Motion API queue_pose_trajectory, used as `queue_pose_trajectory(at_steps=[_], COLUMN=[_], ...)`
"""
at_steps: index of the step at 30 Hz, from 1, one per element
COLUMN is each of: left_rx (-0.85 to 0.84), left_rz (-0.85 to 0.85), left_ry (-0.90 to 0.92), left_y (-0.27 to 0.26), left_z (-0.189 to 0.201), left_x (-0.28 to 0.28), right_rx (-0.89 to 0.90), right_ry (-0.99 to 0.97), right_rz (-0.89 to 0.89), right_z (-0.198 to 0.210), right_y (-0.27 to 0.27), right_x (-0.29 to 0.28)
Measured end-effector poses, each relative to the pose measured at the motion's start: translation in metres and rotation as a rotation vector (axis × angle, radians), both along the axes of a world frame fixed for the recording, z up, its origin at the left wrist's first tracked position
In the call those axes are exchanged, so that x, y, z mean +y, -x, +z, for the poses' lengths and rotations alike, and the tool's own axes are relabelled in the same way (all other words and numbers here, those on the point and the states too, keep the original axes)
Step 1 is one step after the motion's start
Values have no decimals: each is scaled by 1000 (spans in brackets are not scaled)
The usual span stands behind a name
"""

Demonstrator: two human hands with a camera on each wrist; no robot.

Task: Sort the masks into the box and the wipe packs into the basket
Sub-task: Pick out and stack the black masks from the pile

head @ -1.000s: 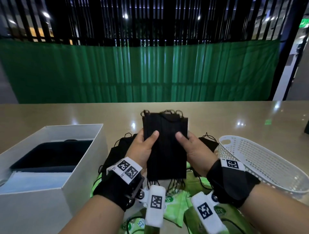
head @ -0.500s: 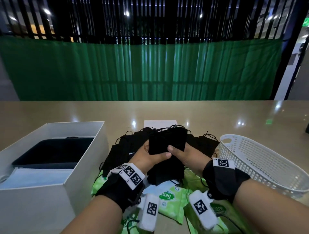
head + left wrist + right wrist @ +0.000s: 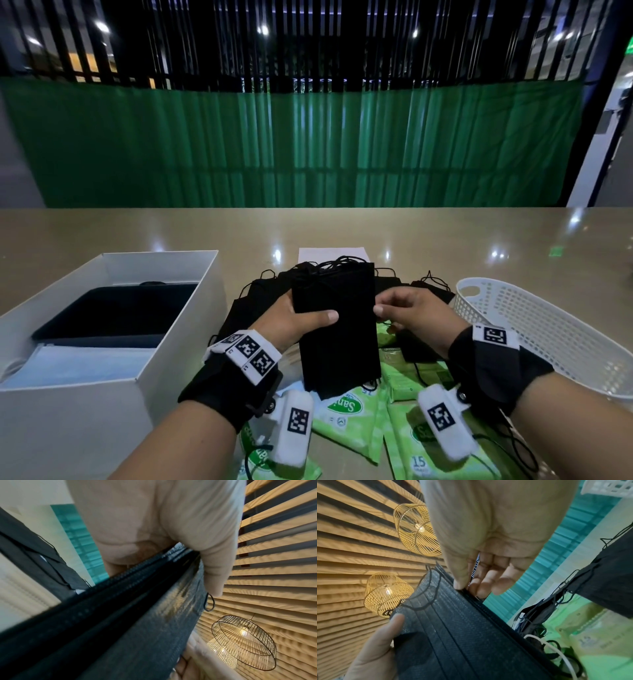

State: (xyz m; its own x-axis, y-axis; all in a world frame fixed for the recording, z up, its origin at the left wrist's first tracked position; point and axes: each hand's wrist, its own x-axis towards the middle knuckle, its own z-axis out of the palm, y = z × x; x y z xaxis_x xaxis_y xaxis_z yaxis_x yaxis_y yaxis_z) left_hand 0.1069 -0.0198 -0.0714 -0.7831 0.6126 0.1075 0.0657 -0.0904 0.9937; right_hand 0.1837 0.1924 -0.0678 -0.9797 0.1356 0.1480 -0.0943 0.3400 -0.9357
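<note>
Black pleated masks, stacked with ear loops bunched on top, are held upright above the counter's near edge, gripped by the left hand and pinched at the side by the right hand; box left, basket right.

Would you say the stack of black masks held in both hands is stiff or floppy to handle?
Probably floppy: the stack of black masks is thin pleated fabric. The layers could fan apart; separate edges show by the left hand. Loose ear loops may snag near the right hand.
</note>
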Motion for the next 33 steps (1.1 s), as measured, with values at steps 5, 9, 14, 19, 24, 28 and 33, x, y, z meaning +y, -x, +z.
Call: queue_pose_trajectory(at_steps=[5,9,14,19,24,28,33], left_rx=[-12,-34,-56,-71,-46,-171,-279], left_rz=[-70,-99,-123,-73,79,164,178], left_ry=[-91,-115,-133,-93,21,-136,-377], left_y=[-8,-8,-9,-9,-1,-5,-3], left_z=[1,1,0,0,-2,2,7], left_x=[11,13,12,12,11,15,17], right_rx=[35,73,-59,-37,-18,-132,-259], right_ry=[59,227,173,172,170,-80,53], right_rz=[23,27,94,81,-31,40,173], right_z=[1,6,-1,0,3,-6,-12], right_y=[-2,0,-1,3,3,3,2], right_x=[-3,-8,-11,-12,-12,-11,-10])
